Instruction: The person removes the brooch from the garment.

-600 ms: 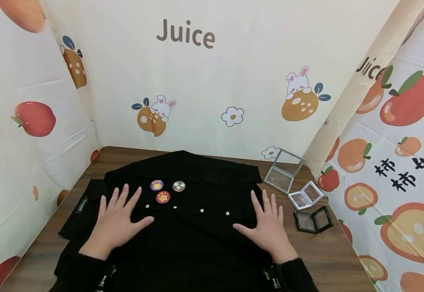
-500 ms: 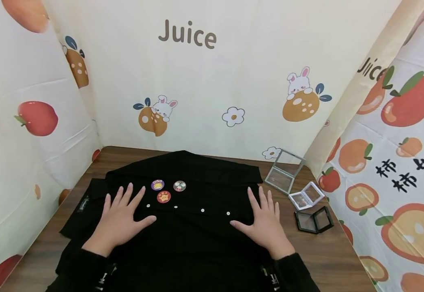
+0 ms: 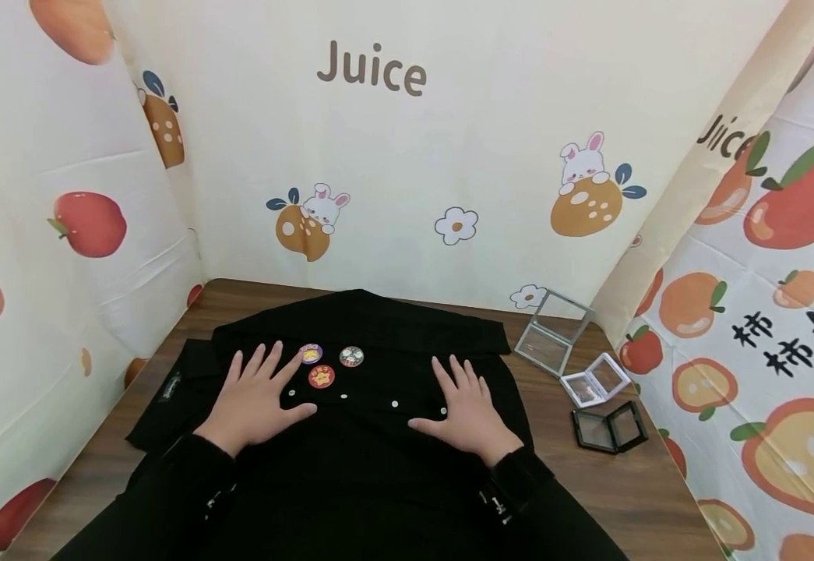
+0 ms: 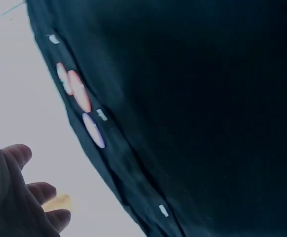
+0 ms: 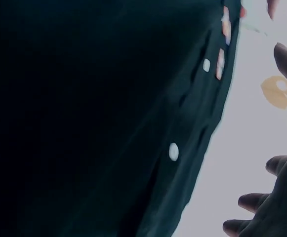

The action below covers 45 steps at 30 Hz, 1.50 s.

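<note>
Over the shirt (image 3: 364, 460), left hand (image 3: 255, 401) and right hand (image 3: 466, 417) hover apart between edges.

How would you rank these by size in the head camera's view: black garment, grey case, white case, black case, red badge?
1. Black garment
2. Grey case
3. White case and black case: too alike to rank
4. Red badge

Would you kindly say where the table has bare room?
Bare table lies right of the black garment, nearer than the black case; a slimmer strip borders the garment's left. The garment fills the middle; a gray case and white case crowd the far right.
</note>
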{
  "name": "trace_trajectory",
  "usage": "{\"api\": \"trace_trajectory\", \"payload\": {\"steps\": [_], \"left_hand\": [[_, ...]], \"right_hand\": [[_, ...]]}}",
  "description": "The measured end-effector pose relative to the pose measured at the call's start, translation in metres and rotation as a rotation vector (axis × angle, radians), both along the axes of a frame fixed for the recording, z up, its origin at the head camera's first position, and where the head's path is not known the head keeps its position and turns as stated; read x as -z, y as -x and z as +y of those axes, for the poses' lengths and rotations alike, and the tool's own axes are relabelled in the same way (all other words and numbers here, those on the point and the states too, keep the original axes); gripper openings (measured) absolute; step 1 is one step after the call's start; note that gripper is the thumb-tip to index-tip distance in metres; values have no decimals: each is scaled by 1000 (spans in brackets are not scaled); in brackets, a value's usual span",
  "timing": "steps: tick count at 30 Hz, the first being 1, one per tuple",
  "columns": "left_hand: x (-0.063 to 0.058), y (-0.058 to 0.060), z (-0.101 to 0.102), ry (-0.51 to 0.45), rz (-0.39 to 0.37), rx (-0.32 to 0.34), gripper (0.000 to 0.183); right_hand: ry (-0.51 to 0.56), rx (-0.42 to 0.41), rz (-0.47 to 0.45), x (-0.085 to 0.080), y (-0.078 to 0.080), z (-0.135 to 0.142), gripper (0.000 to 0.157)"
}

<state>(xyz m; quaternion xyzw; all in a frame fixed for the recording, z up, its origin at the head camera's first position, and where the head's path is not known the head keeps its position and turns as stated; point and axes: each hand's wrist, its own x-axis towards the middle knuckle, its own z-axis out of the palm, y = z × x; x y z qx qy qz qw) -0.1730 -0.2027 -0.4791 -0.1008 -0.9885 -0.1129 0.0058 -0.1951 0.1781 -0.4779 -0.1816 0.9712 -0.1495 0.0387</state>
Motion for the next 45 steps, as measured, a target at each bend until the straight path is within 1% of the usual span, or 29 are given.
{"api": "trace_trajectory", "payload": {"steps": [2,5,10,13,18,21,24,30,37,42,45], "left_hand": [[2,5,1,31,-9,9,96],[4,10,1,50,-19,32,94],[4,14,-2,96,-52,68,89],[6,14,-4,98,-70,68,89],[12,16,-9,66,-120,42,89],[15,19,-10,57,-150,24,88],[18,22,-10,56,-166,21,87],[22,21,-9,44,-215,20,83],[29,25,-8,31,-209,16,81],[37,26,-11,60,-204,16,84],[39,26,-11,57,-206,17,84]], "right_hand": [[-6,-13,-15,3,5,-6,113],[-19,-40,-26,6,12,-17,111],[-68,-72,-40,6,21,-37,110],[-95,-87,-38,4,26,-51,110],[-144,-115,-34,2,33,-81,107],[-181,-116,-32,2,35,-98,103],[-226,-119,-26,3,36,-111,95],[-319,-145,-9,11,37,-132,76],[-318,-152,0,18,37,-148,61],[-318,-161,5,19,38,-156,57],[-322,-166,-3,20,39,-158,56]]}}
